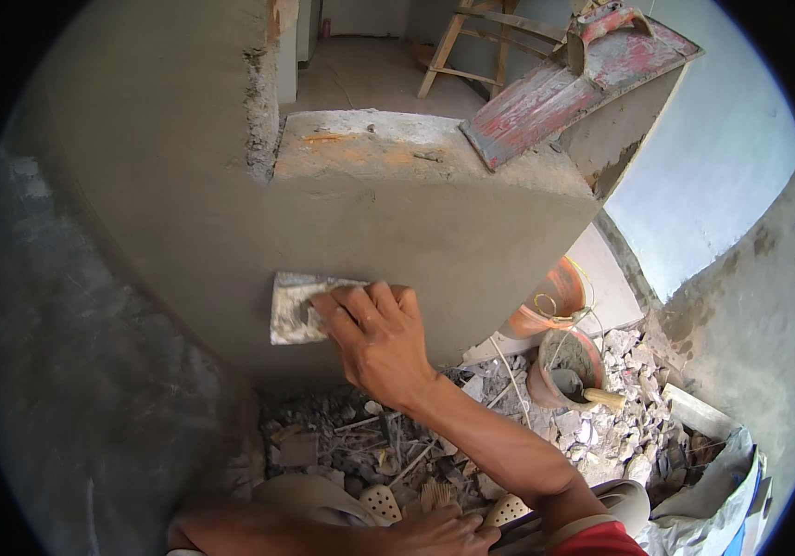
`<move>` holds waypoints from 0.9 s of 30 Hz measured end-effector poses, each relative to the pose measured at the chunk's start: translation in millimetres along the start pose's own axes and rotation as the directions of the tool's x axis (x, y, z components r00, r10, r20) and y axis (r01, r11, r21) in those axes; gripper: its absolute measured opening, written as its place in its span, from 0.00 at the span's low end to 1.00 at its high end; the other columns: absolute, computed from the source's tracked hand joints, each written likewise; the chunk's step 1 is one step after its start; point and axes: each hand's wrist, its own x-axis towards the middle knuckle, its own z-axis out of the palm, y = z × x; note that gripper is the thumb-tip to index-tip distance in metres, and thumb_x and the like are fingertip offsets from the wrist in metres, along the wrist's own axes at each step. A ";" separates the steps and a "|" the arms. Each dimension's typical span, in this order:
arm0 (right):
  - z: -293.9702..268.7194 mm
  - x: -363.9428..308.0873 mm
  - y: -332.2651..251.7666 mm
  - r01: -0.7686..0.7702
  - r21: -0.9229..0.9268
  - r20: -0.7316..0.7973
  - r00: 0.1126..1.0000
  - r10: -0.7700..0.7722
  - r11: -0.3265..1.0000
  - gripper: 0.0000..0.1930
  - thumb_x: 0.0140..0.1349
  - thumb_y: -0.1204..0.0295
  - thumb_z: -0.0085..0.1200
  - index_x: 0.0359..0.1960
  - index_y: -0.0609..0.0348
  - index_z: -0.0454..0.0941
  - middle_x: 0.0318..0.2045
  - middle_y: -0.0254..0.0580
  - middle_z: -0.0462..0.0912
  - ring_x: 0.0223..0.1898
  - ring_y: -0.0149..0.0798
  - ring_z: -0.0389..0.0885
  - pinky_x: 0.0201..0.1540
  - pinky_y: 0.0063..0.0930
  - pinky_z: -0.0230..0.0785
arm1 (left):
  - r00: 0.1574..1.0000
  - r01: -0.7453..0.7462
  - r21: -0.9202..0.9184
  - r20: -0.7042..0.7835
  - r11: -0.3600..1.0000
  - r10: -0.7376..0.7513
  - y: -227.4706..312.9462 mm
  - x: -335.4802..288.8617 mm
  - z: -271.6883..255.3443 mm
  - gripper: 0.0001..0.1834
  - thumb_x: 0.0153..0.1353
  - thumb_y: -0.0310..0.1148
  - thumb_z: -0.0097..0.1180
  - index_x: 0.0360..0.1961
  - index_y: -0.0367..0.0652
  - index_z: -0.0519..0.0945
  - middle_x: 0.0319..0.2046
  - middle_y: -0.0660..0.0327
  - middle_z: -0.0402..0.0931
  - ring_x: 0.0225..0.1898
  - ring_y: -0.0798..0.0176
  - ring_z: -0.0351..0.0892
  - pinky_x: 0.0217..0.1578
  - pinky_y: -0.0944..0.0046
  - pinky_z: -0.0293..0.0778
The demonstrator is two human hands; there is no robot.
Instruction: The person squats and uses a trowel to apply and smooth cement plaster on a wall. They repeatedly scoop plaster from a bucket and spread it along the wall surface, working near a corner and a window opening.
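Observation:
My right hand (pixel 377 338) is closed around a small rectangular plastering float (pixel 297 309), smeared with pale plaster. The float lies against the low grey plastered wall (pixel 472 250), its left end showing past my fingers. Low in the view, my left hand (pixel 444 534) is curled in front of my body, between my knees. From it sticks up what looks like a tan brush (pixel 436 496), bristles upward; the handle is hidden. My left forearm comes in from the lower left, and my right one from the lower right.
A large red-stained float (pixel 583 83) rests on the wall's rough ledge (pixel 351 148). Orange bucket (pixel 546 296) and mortar bucket (pixel 566 369) with a wooden-handled tool stand at right. Rubble (pixel 620 398) covers the floor around my shoes. Beyond the wall stands a wooden ladder (pixel 472 46).

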 end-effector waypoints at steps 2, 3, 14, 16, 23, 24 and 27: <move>-15.0 -3.6 -0.4 0.040 -0.077 0.087 0.996 -0.033 0.996 0.28 0.54 0.75 0.65 0.61 0.50 0.81 0.51 0.33 0.80 0.45 0.40 0.74 0.47 0.39 0.59 | 0.973 0.041 0.021 0.227 0.999 -0.045 0.8 3.6 2.0 0.14 0.67 0.40 0.55 0.45 0.41 0.78 0.53 0.44 0.77 0.61 0.39 0.78 0.64 0.43 0.71; -24.1 -2.4 0.3 0.084 -0.103 0.052 0.995 -0.079 0.991 0.29 0.53 0.75 0.64 0.61 0.49 0.81 0.51 0.32 0.80 0.46 0.40 0.74 0.48 0.39 0.59 | 0.942 0.064 0.030 0.327 0.997 -0.070 0.3 3.9 4.3 0.14 0.67 0.40 0.55 0.46 0.42 0.78 0.54 0.45 0.77 0.62 0.39 0.77 0.65 0.43 0.70; -33.7 56.4 30.8 0.205 -0.357 -0.099 0.962 -0.255 0.911 0.22 0.59 0.67 0.59 0.57 0.50 0.82 0.47 0.30 0.76 0.44 0.36 0.74 0.47 0.35 0.61 | 0.980 -0.121 0.068 -0.151 0.990 0.130 -10.4 -19.8 26.0 0.15 0.73 0.40 0.47 0.50 0.41 0.78 0.59 0.43 0.76 0.64 0.39 0.76 0.68 0.43 0.69; -22.5 32.4 27.2 0.191 -0.342 -0.004 0.979 -0.205 0.920 0.22 0.59 0.68 0.58 0.57 0.50 0.82 0.46 0.31 0.76 0.44 0.36 0.73 0.47 0.35 0.61 | 0.996 -0.087 0.041 0.005 0.995 0.087 -7.8 -13.7 21.4 0.16 0.73 0.41 0.48 0.50 0.41 0.78 0.60 0.43 0.76 0.65 0.38 0.76 0.68 0.42 0.68; -11.2 -36.0 22.3 0.108 -0.161 0.186 0.979 -0.078 0.981 0.25 0.58 0.73 0.66 0.60 0.51 0.82 0.48 0.33 0.81 0.42 0.38 0.74 0.46 0.36 0.60 | 0.999 0.020 -0.028 -0.025 0.999 -0.020 -5.1 -10.1 16.4 0.19 0.68 0.47 0.56 0.52 0.45 0.77 0.60 0.47 0.76 0.66 0.37 0.75 0.68 0.41 0.68; -16.8 -37.3 24.7 0.106 -0.147 0.104 0.990 -0.091 0.983 0.25 0.59 0.73 0.67 0.60 0.51 0.82 0.48 0.34 0.82 0.42 0.38 0.74 0.46 0.37 0.60 | 1.000 0.028 -0.031 -0.002 0.999 -0.028 -6.0 -9.7 18.5 0.20 0.68 0.47 0.57 0.52 0.45 0.77 0.61 0.47 0.76 0.66 0.37 0.74 0.68 0.41 0.68; -40.8 -27.2 34.5 -0.123 -0.146 -0.025 0.992 0.121 0.982 0.24 0.59 0.75 0.69 0.59 0.52 0.83 0.48 0.39 0.82 0.42 0.40 0.75 0.47 0.38 0.61 | 0.989 0.044 0.013 0.141 0.999 -0.045 -8.0 -7.8 22.6 0.19 0.69 0.47 0.56 0.52 0.45 0.77 0.62 0.46 0.75 0.67 0.37 0.74 0.68 0.40 0.68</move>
